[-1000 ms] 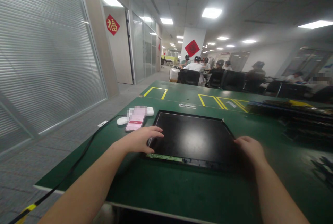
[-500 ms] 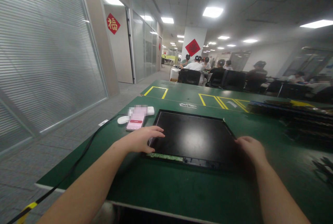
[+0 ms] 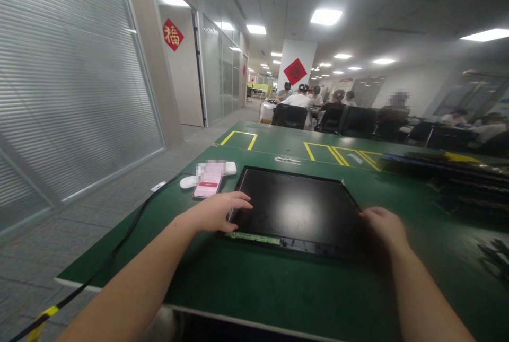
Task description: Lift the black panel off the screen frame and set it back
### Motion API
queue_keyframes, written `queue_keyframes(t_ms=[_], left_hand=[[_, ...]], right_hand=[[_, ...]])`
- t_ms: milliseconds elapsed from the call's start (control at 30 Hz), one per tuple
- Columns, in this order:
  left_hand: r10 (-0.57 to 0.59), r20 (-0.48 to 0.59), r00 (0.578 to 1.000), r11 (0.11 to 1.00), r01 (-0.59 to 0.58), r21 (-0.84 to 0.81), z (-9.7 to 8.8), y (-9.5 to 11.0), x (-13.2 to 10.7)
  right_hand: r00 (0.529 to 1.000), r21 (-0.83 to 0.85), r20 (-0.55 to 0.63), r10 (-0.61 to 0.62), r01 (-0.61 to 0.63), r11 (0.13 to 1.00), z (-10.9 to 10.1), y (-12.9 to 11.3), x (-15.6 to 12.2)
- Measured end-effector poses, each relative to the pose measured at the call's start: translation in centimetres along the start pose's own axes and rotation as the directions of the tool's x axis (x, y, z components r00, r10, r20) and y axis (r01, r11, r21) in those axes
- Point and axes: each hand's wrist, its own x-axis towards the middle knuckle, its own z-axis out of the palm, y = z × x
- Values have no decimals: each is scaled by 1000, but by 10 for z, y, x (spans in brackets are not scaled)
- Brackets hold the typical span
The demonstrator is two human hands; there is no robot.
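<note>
A black flat display panel point(image 3: 296, 207) lies screen up on the green table, a bright reflection in its middle. Along its near edge runs a bare green circuit strip point(image 3: 256, 238). My left hand point(image 3: 220, 211) is at the panel's left side, its fingers stretched over the screen's edge and the thumb apart near the near-left corner. At the opposite side my right hand point(image 3: 385, 226) has its fingers closed on the right edge; the undersides of those fingers are hidden.
A phone point(image 3: 208, 183) lies left of the panel, beside a white object point(image 3: 187, 182). A black cable point(image 3: 131, 230) crosses the table's left edge. Dark flat parts point(image 3: 473, 188) are stacked at the right. Yellow tape point(image 3: 238, 133) marks the far side; people sit beyond.
</note>
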Motion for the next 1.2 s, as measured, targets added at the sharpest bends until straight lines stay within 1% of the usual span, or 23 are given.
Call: queue_keyframes(t_ms=[67, 100, 200, 267, 333, 467, 567, 800, 1067, 1200], left_hand=[[-31, -19, 999, 999, 31, 7, 0, 0, 1], [-56, -45, 997, 998, 56, 10, 1, 0, 2], [-140, -177, 974, 989, 147, 26, 4, -3, 6], [-189, -236, 953, 978, 206, 46, 8, -6, 8], [-230, -230, 946, 964, 253, 76, 13, -9, 10], [-293, -172, 941, 940, 316, 128, 19, -9, 13], [-331, -179, 927, 924, 357, 139, 21, -7, 15], [-306, -217, 927, 924, 345, 168, 26, -9, 18], [-333, -251, 909, 912, 379, 160, 37, -15, 22], [-360, -281, 890, 893, 415, 171, 42, -18, 26]], right_hand=[[1000, 4, -3, -4, 4, 1000, -1, -1, -1], [1000, 9, 0, -6, 6, 1000, -1, -2, -1], [1000, 17, 0, -15, 15, 1000, -1, -2, -1], [1000, 16, 0, -17, 17, 1000, -1, -1, -1], [1000, 13, -1, -18, 18, 1000, -1, -2, -1], [1000, -9, -9, -24, 23, 1000, -1, -5, -3], [999, -10, -18, -41, 41, 999, -1, -6, -4], [1000, -3, -7, -22, 22, 1000, 0, -5, -3], [998, -19, -30, -60, 59, 998, 0, -6, -3], [997, -35, -28, -70, 69, 997, -1, -6, -3]])
